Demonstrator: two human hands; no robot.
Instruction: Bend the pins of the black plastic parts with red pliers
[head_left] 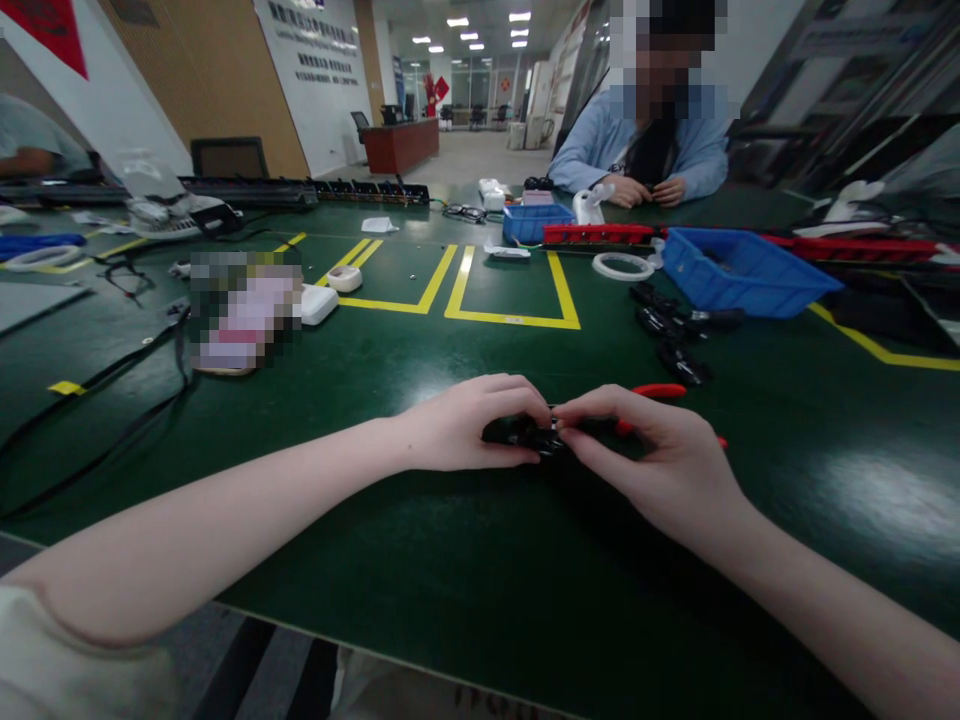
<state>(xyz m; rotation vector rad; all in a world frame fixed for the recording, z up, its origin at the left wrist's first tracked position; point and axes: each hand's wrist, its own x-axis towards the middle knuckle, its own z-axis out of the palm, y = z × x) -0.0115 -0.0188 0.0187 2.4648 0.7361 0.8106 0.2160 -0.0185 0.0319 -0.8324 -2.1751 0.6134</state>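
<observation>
My left hand is closed around a small glossy black part just above the green table. From the other side, my right hand pinches with thumb and forefinger at the end of this part. Something tiny and pale shows between those fingertips, too small to name. Red-handled pliers lie behind my right hand, which partly covers them. Beyond them sits a cluster of similar glossy black parts.
Farther right stands a blue bin; a smaller blue bin is at the back. A phone, a white box and a tape roll lie left. Black cables cross the left side. A person sits opposite.
</observation>
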